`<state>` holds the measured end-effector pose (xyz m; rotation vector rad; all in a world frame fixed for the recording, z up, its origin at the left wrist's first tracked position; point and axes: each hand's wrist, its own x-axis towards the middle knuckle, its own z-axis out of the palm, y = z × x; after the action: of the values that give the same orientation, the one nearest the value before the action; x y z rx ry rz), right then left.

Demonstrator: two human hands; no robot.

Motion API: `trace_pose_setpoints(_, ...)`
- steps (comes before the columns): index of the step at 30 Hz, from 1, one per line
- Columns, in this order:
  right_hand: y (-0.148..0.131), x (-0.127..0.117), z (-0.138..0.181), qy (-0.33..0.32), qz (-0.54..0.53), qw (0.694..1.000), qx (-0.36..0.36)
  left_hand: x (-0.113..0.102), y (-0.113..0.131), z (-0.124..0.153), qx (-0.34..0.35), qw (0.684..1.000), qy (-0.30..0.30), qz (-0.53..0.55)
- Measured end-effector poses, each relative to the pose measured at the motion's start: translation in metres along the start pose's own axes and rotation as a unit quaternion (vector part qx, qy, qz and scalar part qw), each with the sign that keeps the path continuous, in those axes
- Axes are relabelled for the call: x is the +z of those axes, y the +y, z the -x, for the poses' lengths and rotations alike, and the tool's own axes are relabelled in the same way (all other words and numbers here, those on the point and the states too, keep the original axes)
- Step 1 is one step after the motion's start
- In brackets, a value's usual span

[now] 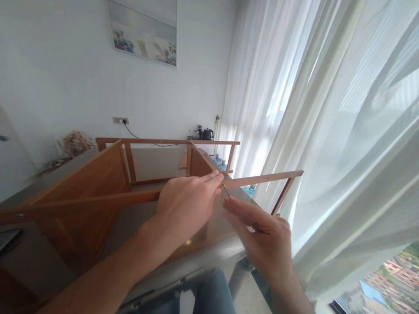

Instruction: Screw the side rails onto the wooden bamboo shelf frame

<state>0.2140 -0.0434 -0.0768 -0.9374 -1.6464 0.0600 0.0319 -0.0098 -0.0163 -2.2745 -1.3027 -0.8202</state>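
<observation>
A brown wooden furniture frame point(108, 196) lies on the table, with long rails and flat panels. My left hand point(188, 198) is closed over its near rail point(262, 179), fingers laid across the wood where an inner panel point(203, 163) meets it. Just right of those fingers, a thin metal rod point(226, 190) sticks out from the rail towards me. My right hand point(262, 231) pinches the rod's near end between thumb and fingertips. Whether the rod is a hex key or a bolt, I cannot tell.
On the right hang white curtains point(294, 87) close to the frame's end. A black kettle point(207, 134) stands at the back, and dried plants point(76, 143) lie at the left. A dark flat object point(9, 239) is at the left edge.
</observation>
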Motion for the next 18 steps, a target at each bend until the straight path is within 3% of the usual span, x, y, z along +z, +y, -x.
trace_pose_setpoints(4, 0.000, -0.005, -0.004, 0.008, 0.043, 0.999, -0.027, -0.001, 0.001, 0.000, -0.010, 1.000, -0.008, 0.007)
trace_pose_setpoints(8, -0.005, -0.002, -0.014, 0.020, 0.019, 0.999, -0.019, -0.001, 0.001, 0.000, -0.013, 1.000, -0.013, 0.012)
trace_pose_setpoints(13, -0.007, 0.004, -0.023, 0.027, -0.096, 0.994, 0.054, -0.001, 0.001, 0.000, -0.014, 1.000, -0.011, 0.018)
trace_pose_setpoints(18, 0.001, 0.011, -0.025, 0.025, -0.263, 0.954, 0.140, 0.000, 0.002, 0.001, -0.022, 0.999, -0.012, 0.034)
